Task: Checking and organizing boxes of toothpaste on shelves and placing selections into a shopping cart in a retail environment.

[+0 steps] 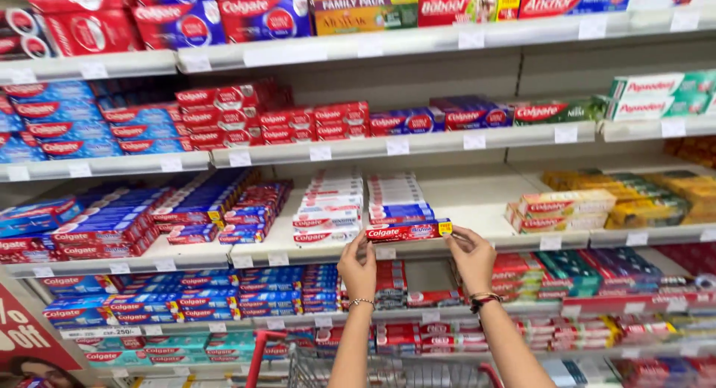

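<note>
while both arms reach up from the bottom of the frame, the left hand [358, 267] and the right hand [473, 255] hold one long red toothpaste box [409, 231] between them at the front edge of a white shelf [477, 209]. the box lies flat and level, lengthwise along the shelf lip. the left hand's fingertips pinch its left end and the right hand's fingertips pinch its right end, near a small yellow patch on the box. each wrist wears a bracelet.

just behind the held box sits a short stack of red, white and blue boxes [400, 202], and just to its left a taller stack of white and red boxes [328, 207]. farther left on the same shelf are rows of blue boxes [112, 228]. to the right, well apart from the hands, lie cream and red boxes [561, 210] and then yellow and green ones [641, 198].

shelves above and below are packed with more red, blue and green boxes. below the arms, at the bottom edge, shows the wire basket of a shopping cart [388, 369] with red handles.
</note>
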